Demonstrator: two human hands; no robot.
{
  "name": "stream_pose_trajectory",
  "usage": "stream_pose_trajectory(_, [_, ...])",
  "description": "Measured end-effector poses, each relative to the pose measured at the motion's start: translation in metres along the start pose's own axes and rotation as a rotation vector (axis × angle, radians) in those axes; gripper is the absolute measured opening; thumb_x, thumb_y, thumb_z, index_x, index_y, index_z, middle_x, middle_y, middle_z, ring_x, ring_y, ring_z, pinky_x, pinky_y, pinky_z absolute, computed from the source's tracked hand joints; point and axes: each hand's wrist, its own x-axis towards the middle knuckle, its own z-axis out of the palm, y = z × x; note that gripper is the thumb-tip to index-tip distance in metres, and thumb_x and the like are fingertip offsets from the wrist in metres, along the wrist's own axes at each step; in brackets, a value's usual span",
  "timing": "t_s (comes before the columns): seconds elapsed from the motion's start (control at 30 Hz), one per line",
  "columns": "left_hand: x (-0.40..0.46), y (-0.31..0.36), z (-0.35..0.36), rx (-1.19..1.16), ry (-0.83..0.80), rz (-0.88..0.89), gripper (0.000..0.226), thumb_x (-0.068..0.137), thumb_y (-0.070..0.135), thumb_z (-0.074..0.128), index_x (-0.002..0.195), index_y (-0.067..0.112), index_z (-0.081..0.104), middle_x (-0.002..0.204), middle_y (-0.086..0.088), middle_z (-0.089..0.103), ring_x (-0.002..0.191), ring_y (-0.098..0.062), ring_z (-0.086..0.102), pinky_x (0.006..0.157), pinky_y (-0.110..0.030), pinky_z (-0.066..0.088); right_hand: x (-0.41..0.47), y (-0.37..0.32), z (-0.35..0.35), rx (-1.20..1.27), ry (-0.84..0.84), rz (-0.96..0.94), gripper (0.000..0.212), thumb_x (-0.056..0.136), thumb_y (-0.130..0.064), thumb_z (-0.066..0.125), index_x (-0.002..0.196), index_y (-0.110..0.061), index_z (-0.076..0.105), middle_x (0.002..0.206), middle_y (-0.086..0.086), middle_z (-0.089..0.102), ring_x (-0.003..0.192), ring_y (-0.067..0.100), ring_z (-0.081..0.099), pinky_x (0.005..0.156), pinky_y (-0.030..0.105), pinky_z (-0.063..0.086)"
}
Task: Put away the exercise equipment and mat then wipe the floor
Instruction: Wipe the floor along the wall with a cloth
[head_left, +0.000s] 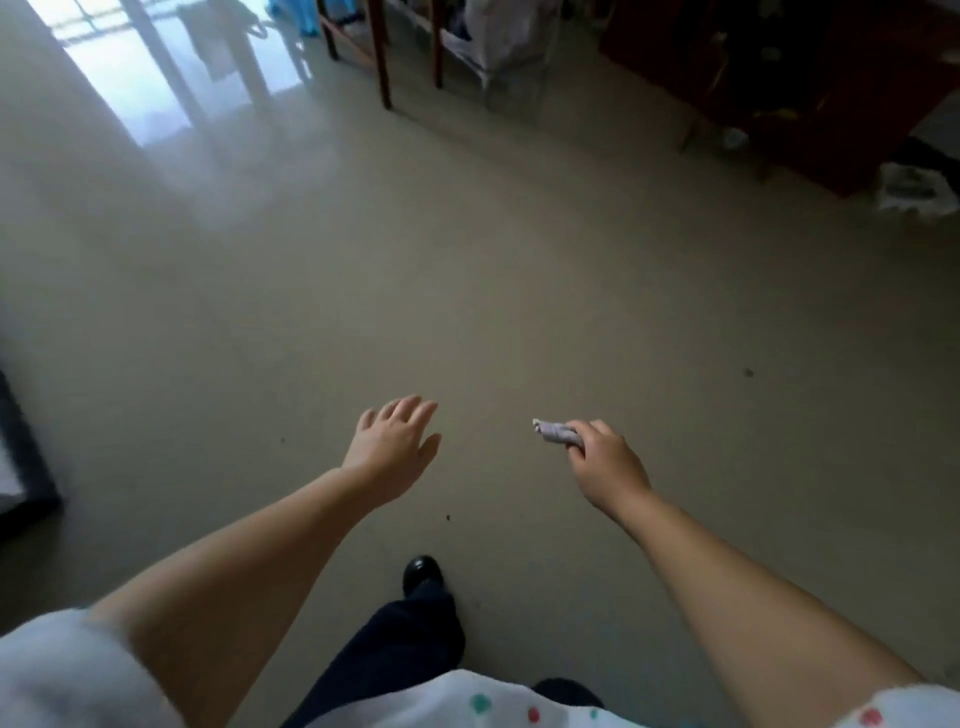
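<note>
I stand on a smooth beige floor (467, 291). My right hand (605, 462) grips a small crumpled pale cloth (553, 431), whose end sticks out to the left of my fingers. My left hand (395, 441) is held out over the floor with its fingers spread and nothing in it. A few dark specks (448, 517) lie on the floor near my foot (422, 571). No mat or exercise equipment can be made out clearly in this view.
A dark flat edge (26, 457) lies at the far left. Wooden furniture legs (382, 62) stand at the back centre. A dark red cabinet (831, 88) fills the back right, with a white bundle (914, 189) beside it. A bright doorway (130, 67) is at the back left.
</note>
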Motion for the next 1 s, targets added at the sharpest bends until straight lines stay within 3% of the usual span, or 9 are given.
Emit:
stream_pose_trajectory(0.17, [0.014, -0.119, -0.033, -0.035, 0.019, -0.252, 0.054, 0.099, 0.045, 0.03, 0.148, 0.025, 0.023, 0.157, -0.001, 0.021, 0.144, -0.019, 0.018, 0.116, -0.04, 0.017, 0.085, -0.113, 0.023, -0.02, -0.117, -0.18, 0.028, 0.092, -0.015, 0.046, 0.116, -0.017, 0.061, 0.117, 0.01, 0.058, 0.11, 0.029, 0.052, 0.085, 0.035, 0.046])
stream_pose_trajectory(0.33, [0.042, -0.193, -0.054, -0.108, 0.045, -0.438, 0.055, 0.099, 0.045, 0.032, 0.148, 0.024, 0.023, 0.157, -0.003, 0.021, 0.145, -0.019, 0.018, 0.116, -0.04, 0.017, 0.17, -0.203, 0.035, -0.046, -0.202, -0.328, 0.028, 0.091, -0.014, 0.047, 0.116, -0.015, 0.061, 0.116, 0.011, 0.058, 0.111, 0.028, 0.051, 0.088, 0.033, 0.042])
stream_pose_trajectory(0.7, [0.209, -0.322, -0.138, -0.261, 0.132, -0.723, 0.055, 0.099, 0.043, 0.032, 0.149, 0.022, 0.021, 0.157, -0.004, 0.02, 0.144, -0.018, 0.018, 0.116, -0.043, 0.016, 0.42, -0.358, 0.031, -0.115, -0.319, -0.574, 0.026, 0.092, -0.011, 0.048, 0.114, -0.011, 0.062, 0.114, 0.013, 0.059, 0.108, 0.027, 0.053, 0.088, 0.031, 0.039])
stream_pose_trajectory(1.0, [0.301, -0.445, -0.201, -0.355, 0.166, -0.881, 0.055, 0.099, 0.042, 0.031, 0.149, 0.021, 0.02, 0.156, -0.005, 0.022, 0.144, -0.02, 0.019, 0.116, -0.044, 0.016, 0.584, -0.528, 0.057, -0.227, -0.427, -0.754, 0.026, 0.094, -0.013, 0.047, 0.114, -0.011, 0.063, 0.11, 0.014, 0.059, 0.102, 0.03, 0.056, 0.082, 0.03, 0.041])
